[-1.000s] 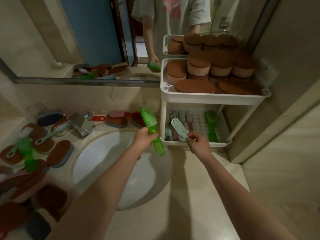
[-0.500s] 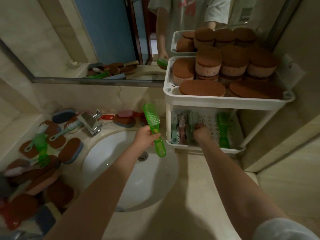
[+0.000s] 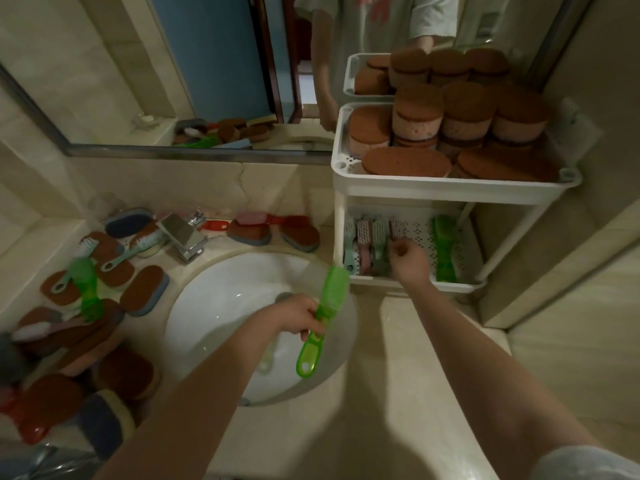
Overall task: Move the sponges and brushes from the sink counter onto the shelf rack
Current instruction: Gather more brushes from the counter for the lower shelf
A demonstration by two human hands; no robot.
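Beige sink counter (image 3: pixel 433 358) with white basin (image 3: pixel 221 306); loose sponges (image 3: pixel 147 289) and brushes (image 3: pixel 114 259) piled left of it, more sponges stacked on shelf rack (image 3: pixel 450 188) top tier. Left hand (image 3: pixel 298 318) over basin, fingers curled round handle of green brush (image 3: pixel 334 285), head aimed at rack. Right hand (image 3: pixel 410 259) inside lower tier, fingers bent against brush row (image 3: pixel 363 237) lined up there; gripping or just touching, cannot tell.

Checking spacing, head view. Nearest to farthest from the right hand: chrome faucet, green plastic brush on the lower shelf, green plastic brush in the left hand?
From the right hand:
1. The green plastic brush on the lower shelf, just to its right.
2. The held green plastic brush, gripped by the left hand over the sink.
3. The chrome faucet, far left.
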